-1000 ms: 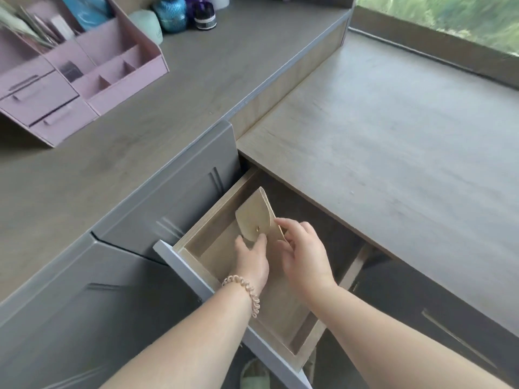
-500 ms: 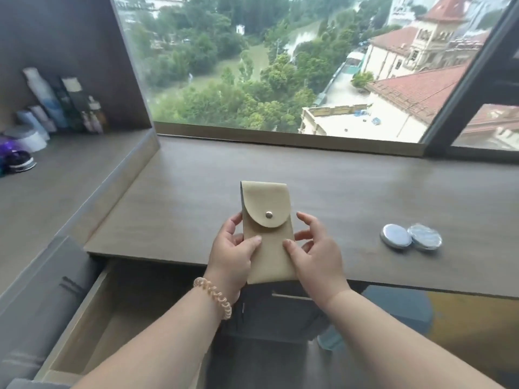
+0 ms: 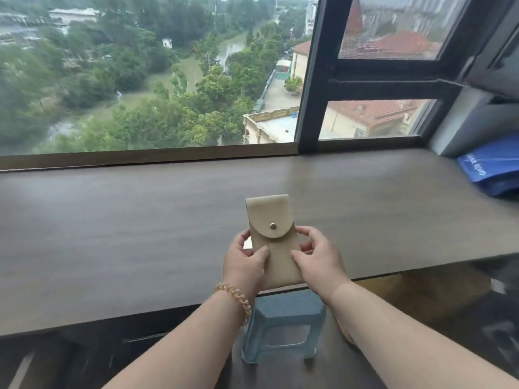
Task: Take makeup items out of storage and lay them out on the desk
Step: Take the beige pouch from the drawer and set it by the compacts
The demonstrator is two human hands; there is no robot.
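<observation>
- Pouch (image 3: 273,242) first: a small beige one with a rounded flap shut by a single metal snap (image 3: 273,226), held upright over the near part of the table (image 3: 112,234), flap end pointing away from me toward the window (image 3: 140,80).
- My left hand (image 3: 244,266) grips its lower left edge, thumb across the front and the other fingers behind, where I cannot see them.
- My right hand (image 3: 318,262) does the same on the lower right edge, thumb on the front face; both hands are closed on the pouch, neither spread wide.
- Whether its bottom end rests on the table or hangs just above the front edge, I cannot tell.
- It looks like soft leather or suede: light, pliable and a little grippy, so I judge it unlikely to slip, though it would sag if pinched by one corner.
- What it holds is hidden, so I would treat the contents as possibly breakable and avoid squeezing the middle.
- Best hold, I think, is along the two long sides below the flap, as now, which leaves the snap free for a thumb to pop.
- Below the table's edge stands a blue plastic stool (image 3: 283,327), and a blue bag (image 3: 494,169) lies at the far right, well apart from the pouch.
</observation>
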